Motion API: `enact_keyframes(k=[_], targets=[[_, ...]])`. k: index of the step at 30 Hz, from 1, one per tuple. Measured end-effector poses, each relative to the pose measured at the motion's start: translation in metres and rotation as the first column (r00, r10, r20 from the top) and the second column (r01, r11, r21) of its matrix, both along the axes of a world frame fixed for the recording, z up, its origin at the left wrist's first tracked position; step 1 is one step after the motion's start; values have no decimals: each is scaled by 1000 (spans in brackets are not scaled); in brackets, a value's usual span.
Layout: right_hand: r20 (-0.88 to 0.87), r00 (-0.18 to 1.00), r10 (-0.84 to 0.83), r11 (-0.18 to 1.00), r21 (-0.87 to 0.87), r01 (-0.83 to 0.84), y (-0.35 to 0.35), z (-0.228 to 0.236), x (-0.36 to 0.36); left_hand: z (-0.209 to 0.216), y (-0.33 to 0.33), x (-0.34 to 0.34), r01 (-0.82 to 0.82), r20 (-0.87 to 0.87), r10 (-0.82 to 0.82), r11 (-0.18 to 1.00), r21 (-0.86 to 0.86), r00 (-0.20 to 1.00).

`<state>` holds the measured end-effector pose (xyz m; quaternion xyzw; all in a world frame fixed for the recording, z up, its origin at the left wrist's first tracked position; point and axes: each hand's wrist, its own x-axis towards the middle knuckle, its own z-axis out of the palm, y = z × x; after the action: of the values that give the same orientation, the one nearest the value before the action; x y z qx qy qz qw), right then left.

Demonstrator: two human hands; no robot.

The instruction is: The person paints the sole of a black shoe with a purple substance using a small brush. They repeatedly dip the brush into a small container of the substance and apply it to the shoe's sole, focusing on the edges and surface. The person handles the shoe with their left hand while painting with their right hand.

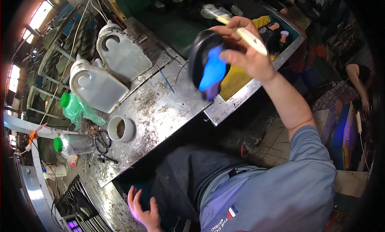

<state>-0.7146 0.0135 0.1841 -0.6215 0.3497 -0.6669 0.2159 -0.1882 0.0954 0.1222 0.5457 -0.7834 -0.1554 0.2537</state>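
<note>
While the right hand [244,51] grips a shoe sole [209,65], two white jugs [108,67] lie sideways.

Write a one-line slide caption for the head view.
Right hand holds a black-and-blue shoe sole and a brush over a worn metal workbench; left hand rests low, empty.

**Sole and brush held above a metal bench**

A black shoe sole [208,65] with a blue inner face and a pale-handled brush [236,25] are gripped together in the raised right hand [248,51]. The left hand [144,210] is rested, fingers spread, at the bench edge [160,111]. Two white jugs [108,67] and a white ring [121,128] are seen lying on the bench.
</note>
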Motion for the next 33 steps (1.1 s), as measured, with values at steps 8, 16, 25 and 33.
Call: enact_keyframes(k=[8, 16, 25, 33], targets=[[531, 400, 747, 449, 42, -893, -1, 18, 217, 30, -30, -43, 562, -859, -4, 758, 331, 511], [37, 809, 586, 760, 323, -565, -58, -24, 268, -66, 59, 7, 498, -897, 438, 766, 407, 59], [-751, 628, 203, 951, 305, 58, -154, -17, 265, -98, 122, 16, 377, -873, 481, 825, 420, -80], [-857, 488, 166, 956, 262, 134, -181, -38, 286, -89, 128, 3, 385, -848, 472, 849, 363, -242]])
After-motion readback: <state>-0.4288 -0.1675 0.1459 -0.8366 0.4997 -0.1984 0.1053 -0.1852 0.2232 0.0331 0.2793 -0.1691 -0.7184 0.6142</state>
